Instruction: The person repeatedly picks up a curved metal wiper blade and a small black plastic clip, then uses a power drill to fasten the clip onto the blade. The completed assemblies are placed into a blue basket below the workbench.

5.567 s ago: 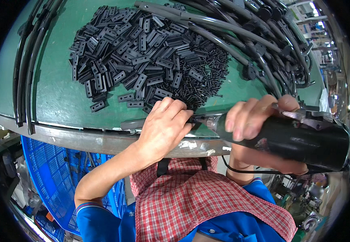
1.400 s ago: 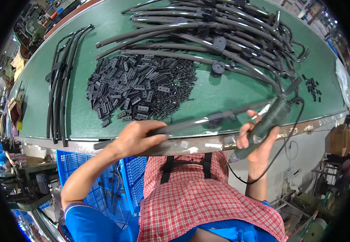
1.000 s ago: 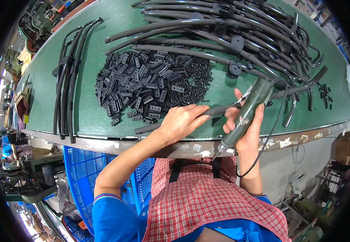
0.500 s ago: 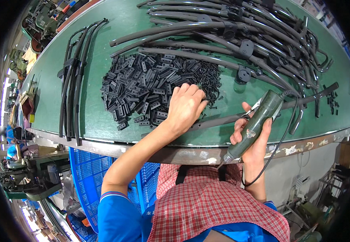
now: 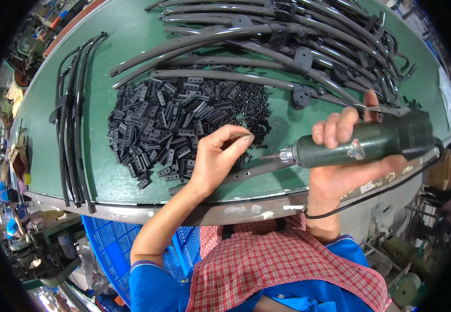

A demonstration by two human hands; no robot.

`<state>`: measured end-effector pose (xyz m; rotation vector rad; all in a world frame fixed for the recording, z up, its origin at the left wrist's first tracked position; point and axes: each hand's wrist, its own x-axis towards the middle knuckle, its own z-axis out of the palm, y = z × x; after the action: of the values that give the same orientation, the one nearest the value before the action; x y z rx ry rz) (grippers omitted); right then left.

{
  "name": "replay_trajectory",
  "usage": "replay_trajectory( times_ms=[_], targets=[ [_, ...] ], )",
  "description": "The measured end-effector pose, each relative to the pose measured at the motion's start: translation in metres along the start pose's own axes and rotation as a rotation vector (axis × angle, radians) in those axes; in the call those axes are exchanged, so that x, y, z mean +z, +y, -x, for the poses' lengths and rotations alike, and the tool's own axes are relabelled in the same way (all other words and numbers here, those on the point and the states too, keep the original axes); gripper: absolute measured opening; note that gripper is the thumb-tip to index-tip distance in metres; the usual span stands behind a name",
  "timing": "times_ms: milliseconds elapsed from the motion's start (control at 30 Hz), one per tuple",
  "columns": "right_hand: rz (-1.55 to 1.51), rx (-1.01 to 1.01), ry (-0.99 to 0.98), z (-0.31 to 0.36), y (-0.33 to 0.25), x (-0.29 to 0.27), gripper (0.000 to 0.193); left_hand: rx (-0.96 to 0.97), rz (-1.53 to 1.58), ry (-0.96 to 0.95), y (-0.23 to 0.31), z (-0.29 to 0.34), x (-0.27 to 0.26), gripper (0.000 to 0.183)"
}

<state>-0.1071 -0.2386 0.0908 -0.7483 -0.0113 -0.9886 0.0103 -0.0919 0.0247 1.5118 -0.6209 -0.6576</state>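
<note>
Right hand (image 5: 340,156): clenched around the green driver (image 5: 371,143), tip pointing left.
Left hand (image 5: 215,161): fingers pinched, possibly on a small clip; contents hidden.
Strip (image 5: 256,169): lay on the bench (image 5: 80,171) edge, long axis left-right, just below the driver tip, touching the left hand.
Clips (image 5: 184,119): piled just beyond the left hand.
Blades (image 5: 288,41): heaped farther back.

Strip (image 5: 256,170) partly under left hand (image 5: 216,158)
</note>
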Motion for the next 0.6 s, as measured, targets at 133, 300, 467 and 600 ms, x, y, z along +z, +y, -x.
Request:
replay_trajectory(
  times_ms=[133, 300, 467, 600],
  targets=[
    [-0.043, -0.113, -0.096, -0.001, 0.004, 0.008, 0.095, -0.422, 0.555, -0.252, 0.004, -0.004, -0.013, 0.016],
    [0.006, -0.128, -0.132, -0.001, 0.005, 0.011, 0.095, -0.539, 0.713, -0.337, 0.011, -0.004, -0.014, 0.023],
    [0.002, -0.176, -0.123, 0.003, 0.008, 0.016, 0.095, -0.600, 0.717, -0.351, 0.009, -0.002, -0.015, 0.024],
    [-0.054, -0.172, -0.105, 0.006, 0.005, 0.017, 0.090, -0.552, 0.679, -0.455, 0.006, -0.002, -0.020, 0.023]
  ],
)
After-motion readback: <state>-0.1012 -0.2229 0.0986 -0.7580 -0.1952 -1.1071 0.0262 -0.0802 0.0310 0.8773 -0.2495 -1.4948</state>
